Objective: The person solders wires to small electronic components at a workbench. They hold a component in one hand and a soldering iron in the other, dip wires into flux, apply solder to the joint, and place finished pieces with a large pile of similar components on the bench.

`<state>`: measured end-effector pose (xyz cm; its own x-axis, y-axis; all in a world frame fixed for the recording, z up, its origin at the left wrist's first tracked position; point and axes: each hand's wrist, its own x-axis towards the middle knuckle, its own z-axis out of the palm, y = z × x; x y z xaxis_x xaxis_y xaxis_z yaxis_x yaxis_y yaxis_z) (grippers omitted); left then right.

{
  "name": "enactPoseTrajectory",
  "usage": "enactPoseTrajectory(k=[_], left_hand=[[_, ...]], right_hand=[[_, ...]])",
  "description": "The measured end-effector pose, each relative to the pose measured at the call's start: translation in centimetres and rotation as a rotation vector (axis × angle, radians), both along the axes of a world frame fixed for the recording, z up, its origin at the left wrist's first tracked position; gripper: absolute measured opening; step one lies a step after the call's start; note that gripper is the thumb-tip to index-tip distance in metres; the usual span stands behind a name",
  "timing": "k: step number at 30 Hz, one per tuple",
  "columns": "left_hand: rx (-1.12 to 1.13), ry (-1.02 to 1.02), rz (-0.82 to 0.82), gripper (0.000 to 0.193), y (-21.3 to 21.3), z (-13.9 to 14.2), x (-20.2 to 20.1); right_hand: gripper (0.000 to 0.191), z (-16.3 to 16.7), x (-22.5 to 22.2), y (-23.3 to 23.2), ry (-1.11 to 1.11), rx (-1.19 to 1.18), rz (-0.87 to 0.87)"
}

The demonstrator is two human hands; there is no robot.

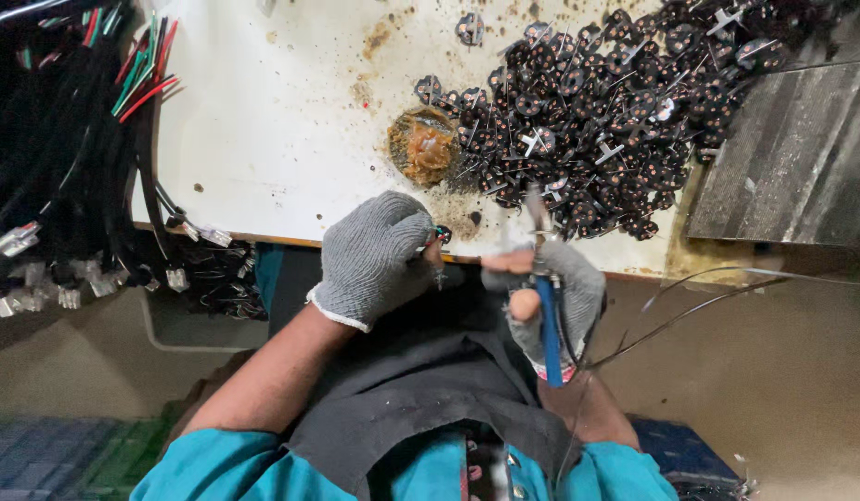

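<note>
We see our left hand (374,260) in a grey glove, fingers pinched on one small dark round part (443,234). Our right hand (550,297) grips one blue-handled tool (549,329); uncounted similar parts (615,102) heap the tabletop (281,139).

Left hand (374,260) gloved, fingers curled in pinch; right hand (550,297) gloved, fist grip, fingertips bare.

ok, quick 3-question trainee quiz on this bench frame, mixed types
1. True or false: both hands wear grey knit gloves.
2. Which hand grips the blue-handled soldering iron? A) left hand B) right hand
3. What lies between the heap of small dark round components and the bundle of black cables?

Key: 1 true. 2 B. 3 The round, brown-crusted flux tin on the stained white table.
</note>
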<state>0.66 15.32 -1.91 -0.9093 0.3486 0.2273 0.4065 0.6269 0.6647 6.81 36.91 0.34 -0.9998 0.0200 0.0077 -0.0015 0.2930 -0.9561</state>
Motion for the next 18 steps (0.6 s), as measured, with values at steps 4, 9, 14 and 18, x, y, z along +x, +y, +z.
enactPoseTrajectory(k=[4, 9, 14, 18], left_hand=[[0.02, 0.018, 0.027, 0.017, 0.2, 0.0, 0.0], [0.026, 0.022, 0.026, 0.017, 0.2, 0.1, -0.1], [0.028, 0.02, 0.023, 0.016, 0.2, 0.1, 0.0], [0.047, 0.031, 0.027, 0.015, 0.2, 0.0, 0.0]], right_hand=[[0.023, 1.2, -2.2, -0.3, 0.125, 0.406, -0.056], [0.007, 0.3, -4.6, 0.1, 0.266, 0.67, -0.049], [0.013, -0.9, -4.9, 0.2, 0.428, 0.701, -0.042], [0.022, -1.2, -3.8, 0.9, 0.397, 0.535, 0.098]])
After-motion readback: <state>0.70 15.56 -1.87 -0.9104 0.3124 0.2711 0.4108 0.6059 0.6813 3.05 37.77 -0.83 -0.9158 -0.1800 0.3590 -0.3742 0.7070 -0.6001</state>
